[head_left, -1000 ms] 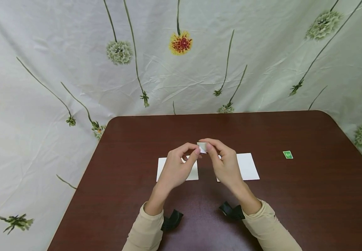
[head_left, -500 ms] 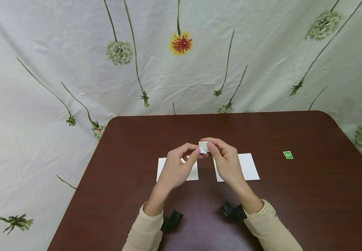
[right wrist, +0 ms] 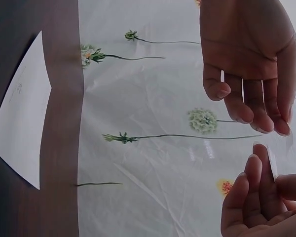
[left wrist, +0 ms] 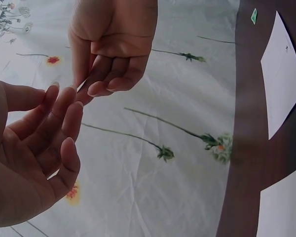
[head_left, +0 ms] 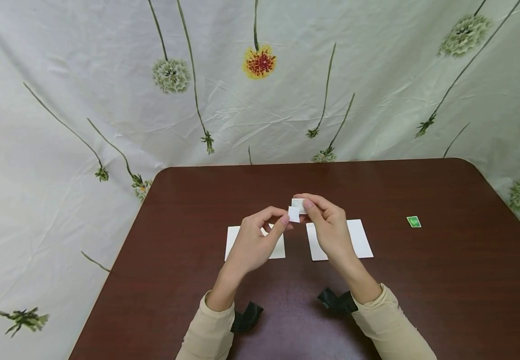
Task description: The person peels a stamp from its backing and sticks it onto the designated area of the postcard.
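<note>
In the head view my left hand (head_left: 256,242) pinches a small white square of paper (head_left: 294,214) between thumb and index finger. My right hand (head_left: 332,227) pinches a second small whitish piece (head_left: 298,203), just behind and above the first, and the two overlap in this view. Both hands are raised over the table, fingertips close together. The right wrist view shows the right hand's thin piece (right wrist: 272,163) edge-on between thumb and fingers. In the left wrist view the left hand (left wrist: 39,143) has its thumb against its index fingertip, the other fingers loosely bent.
Two white cards lie on the dark red-brown table (head_left: 260,185), the left card (head_left: 279,247) and the right card (head_left: 360,240) partly behind the hands. Farther right is a small green stamp-like piece (head_left: 414,222) with a white border. A flower-print cloth (head_left: 223,100) hangs behind.
My right hand has moved slightly right and away from me, its whitish piece sliding apart from the left hand's square. Two separate pieces now show. The left hand has barely moved.
</note>
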`<action>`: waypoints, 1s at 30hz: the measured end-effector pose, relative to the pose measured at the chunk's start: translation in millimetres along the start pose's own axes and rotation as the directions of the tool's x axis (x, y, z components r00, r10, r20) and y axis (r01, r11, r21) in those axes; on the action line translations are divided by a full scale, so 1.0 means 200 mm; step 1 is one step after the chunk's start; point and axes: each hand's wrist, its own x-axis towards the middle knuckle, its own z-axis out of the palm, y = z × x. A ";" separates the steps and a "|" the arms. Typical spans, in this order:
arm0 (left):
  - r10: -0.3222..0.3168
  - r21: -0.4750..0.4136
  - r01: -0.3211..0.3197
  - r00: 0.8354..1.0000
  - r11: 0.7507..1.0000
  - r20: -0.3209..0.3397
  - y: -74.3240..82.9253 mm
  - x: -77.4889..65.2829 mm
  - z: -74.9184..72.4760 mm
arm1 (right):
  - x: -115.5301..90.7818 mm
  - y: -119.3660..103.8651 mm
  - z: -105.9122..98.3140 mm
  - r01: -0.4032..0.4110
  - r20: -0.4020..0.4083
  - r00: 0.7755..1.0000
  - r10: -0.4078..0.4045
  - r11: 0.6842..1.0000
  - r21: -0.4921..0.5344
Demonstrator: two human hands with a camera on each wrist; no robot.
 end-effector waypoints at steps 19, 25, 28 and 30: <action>-0.067 0.147 0.088 0.988 0.985 -0.142 -0.19 0.04 -0.15 | 0.01 0.00 -0.04 -0.104 0.070 0.993 0.096 0.985 0.136; -0.183 0.084 0.199 0.968 0.976 -0.170 -0.31 0.04 -0.25 | 0.00 0.00 -0.04 -0.102 0.081 0.992 0.093 0.988 0.117; -0.271 0.052 0.284 0.945 0.957 -0.184 -0.36 0.04 -0.30 | 0.00 -0.01 -0.04 -0.090 0.089 0.993 0.081 0.990 0.105; -0.340 0.055 0.357 0.920 0.933 -0.194 -0.40 0.03 -0.34 | 0.00 -0.02 -0.04 -0.088 0.090 0.993 0.079 0.991 0.103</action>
